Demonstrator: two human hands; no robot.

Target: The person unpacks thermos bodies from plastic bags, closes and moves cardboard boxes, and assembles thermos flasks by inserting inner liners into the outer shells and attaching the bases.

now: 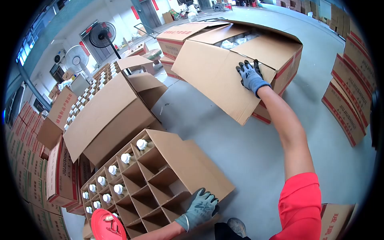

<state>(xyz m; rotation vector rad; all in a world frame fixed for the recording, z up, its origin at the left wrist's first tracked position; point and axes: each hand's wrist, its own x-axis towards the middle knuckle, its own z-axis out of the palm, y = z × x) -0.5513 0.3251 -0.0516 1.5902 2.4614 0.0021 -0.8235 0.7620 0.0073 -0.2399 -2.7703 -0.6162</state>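
Note:
My right hand (pixel 252 77), in a grey-blue glove with dark fingertips, lies with spread fingers on a flap of a large cardboard box (pixel 218 76); clear plastic (pixel 240 40) shows inside it. My left hand (pixel 200 208), also gloved, has its fingers curled over the near right edge of a divided carton (pixel 192 160). White-capped bottles (pixel 119 189) fill the left and far cells of this carton, while several cells nearer my left hand hold none. A red round plastic object (pixel 107 225) overlaps the carton's near left corner.
Behind the divided carton, another open carton (pixel 116 116) holds many capped bottles. Stacked printed boxes stand at the left (pixel 62 176) and right (pixel 348 96). Two fans, one black (pixel 102 34) and one white (pixel 76 58), stand at the back left. My shoe (pixel 237 227) shows below.

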